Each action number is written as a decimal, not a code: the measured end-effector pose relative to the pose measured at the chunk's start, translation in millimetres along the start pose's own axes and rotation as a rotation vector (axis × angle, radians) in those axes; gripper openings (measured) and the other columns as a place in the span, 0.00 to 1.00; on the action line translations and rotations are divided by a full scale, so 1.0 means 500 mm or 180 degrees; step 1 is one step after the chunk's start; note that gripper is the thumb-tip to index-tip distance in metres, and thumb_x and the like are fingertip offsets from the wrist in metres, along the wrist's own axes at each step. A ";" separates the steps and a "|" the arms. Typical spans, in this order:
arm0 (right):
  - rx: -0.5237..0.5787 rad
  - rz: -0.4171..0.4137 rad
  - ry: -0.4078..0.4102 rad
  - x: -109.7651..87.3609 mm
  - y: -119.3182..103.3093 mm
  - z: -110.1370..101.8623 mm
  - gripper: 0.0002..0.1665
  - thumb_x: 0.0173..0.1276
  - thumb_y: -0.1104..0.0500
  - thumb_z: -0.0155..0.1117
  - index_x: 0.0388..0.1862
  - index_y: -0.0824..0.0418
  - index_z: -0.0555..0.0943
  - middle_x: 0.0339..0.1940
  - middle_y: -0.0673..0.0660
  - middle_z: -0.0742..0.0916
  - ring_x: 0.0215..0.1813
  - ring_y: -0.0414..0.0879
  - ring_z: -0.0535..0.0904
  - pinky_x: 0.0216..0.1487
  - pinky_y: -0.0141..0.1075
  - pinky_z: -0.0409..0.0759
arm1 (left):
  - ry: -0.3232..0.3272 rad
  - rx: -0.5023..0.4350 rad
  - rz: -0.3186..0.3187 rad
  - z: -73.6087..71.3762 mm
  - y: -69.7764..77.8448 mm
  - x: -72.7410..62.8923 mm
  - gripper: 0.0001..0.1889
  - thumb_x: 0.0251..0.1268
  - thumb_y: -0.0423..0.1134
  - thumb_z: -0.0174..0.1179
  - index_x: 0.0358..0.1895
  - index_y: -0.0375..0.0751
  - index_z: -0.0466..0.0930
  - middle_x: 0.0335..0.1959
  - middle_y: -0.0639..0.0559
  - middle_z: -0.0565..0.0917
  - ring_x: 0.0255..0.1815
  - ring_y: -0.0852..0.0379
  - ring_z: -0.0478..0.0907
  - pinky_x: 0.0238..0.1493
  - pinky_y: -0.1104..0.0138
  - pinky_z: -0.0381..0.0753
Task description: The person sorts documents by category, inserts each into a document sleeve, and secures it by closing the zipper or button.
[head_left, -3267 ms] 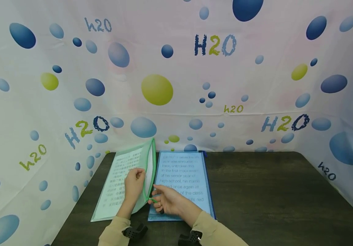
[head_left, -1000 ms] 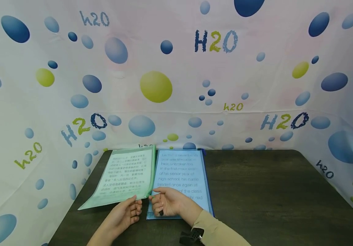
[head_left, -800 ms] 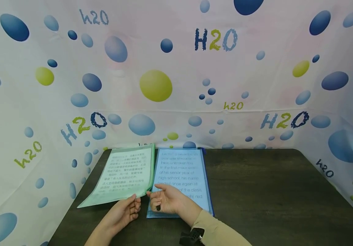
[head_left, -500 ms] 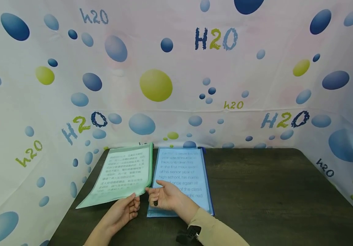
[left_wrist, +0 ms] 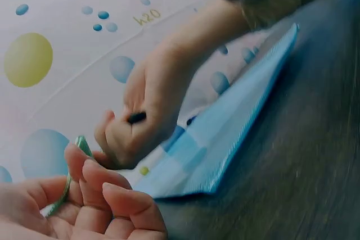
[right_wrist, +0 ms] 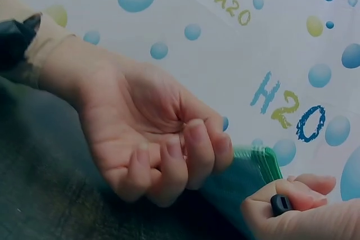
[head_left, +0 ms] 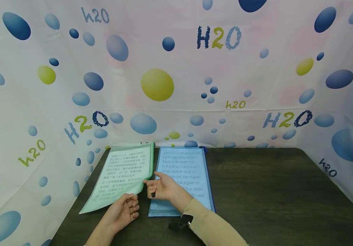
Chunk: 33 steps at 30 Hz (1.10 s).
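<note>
A green zip document pouch (head_left: 127, 164) with a printed sheet inside slants on the table's left part, its near edge raised and curved. My left hand (head_left: 121, 210), palm up, pinches that near edge close to the right corner; its fingers (left_wrist: 93, 181) curl around the green edging in the left wrist view. My right hand (head_left: 167, 189) pinches the pouch's zipped right edge just above the corner, its fingertips hiding the zipper pull. A small black piece (right_wrist: 281, 203) sits at the right hand's curled fingers. Under that hand lies a blue zip document pouch (head_left: 179, 162).
The blue pouch also holds a printed sheet, lies flat and has a dark blue tab (head_left: 205, 149) at its far right corner. The dark wooden table (head_left: 256, 191) extends to the right. A patterned curtain (head_left: 188, 68) rises behind its far edge.
The green pouch's mouth gaped at first; now its edges lie together. My left hand shifted from the pouch's face to its near edge. My right hand slid from the corner slightly up the zipped edge.
</note>
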State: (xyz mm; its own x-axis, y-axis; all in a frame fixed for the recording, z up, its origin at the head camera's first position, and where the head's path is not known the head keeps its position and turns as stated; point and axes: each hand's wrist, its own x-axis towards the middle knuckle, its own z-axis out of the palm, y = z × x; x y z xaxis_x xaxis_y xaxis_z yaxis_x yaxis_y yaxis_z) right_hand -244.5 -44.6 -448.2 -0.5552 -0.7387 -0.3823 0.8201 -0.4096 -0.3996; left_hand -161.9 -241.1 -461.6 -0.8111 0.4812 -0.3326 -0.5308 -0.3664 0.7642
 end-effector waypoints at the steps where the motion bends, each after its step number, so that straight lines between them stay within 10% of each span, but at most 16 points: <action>1: -0.0033 -0.0005 0.0039 0.003 -0.003 0.000 0.31 0.80 0.41 0.28 0.63 0.65 0.61 0.20 0.45 0.66 0.21 0.35 0.53 0.28 0.23 0.57 | -0.0057 -0.0126 -0.0033 0.000 0.001 0.000 0.17 0.80 0.47 0.35 0.36 0.52 0.74 0.31 0.63 0.75 0.32 0.64 0.66 0.40 0.69 0.67; 16: -0.0155 0.0043 0.0316 0.028 -0.025 0.002 0.26 0.81 0.43 0.33 0.50 0.64 0.69 0.12 0.42 0.62 0.14 0.34 0.53 0.25 0.24 0.55 | -0.0936 -0.1252 -0.0373 -0.025 -0.019 -0.007 0.28 0.82 0.46 0.25 0.57 0.42 0.79 0.54 0.53 0.84 0.60 0.60 0.79 0.69 0.65 0.70; 33: -0.0102 -0.0023 0.0344 0.053 -0.054 0.005 0.27 0.80 0.42 0.35 0.43 0.65 0.70 0.10 0.42 0.62 0.13 0.33 0.52 0.21 0.24 0.52 | -0.1018 -0.1396 -0.0392 -0.032 -0.027 -0.015 0.28 0.82 0.43 0.26 0.58 0.36 0.78 0.58 0.46 0.82 0.64 0.54 0.77 0.71 0.64 0.66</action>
State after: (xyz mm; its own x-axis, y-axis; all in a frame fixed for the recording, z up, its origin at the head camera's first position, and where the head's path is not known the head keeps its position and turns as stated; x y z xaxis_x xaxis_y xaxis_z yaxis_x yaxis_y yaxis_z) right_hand -281.0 -54.4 -445.3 -0.5742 -0.6730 -0.4661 0.8121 -0.3962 -0.4284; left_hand -152.8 -252.7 -478.3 -0.6578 0.7342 -0.1684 -0.7250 -0.5564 0.4060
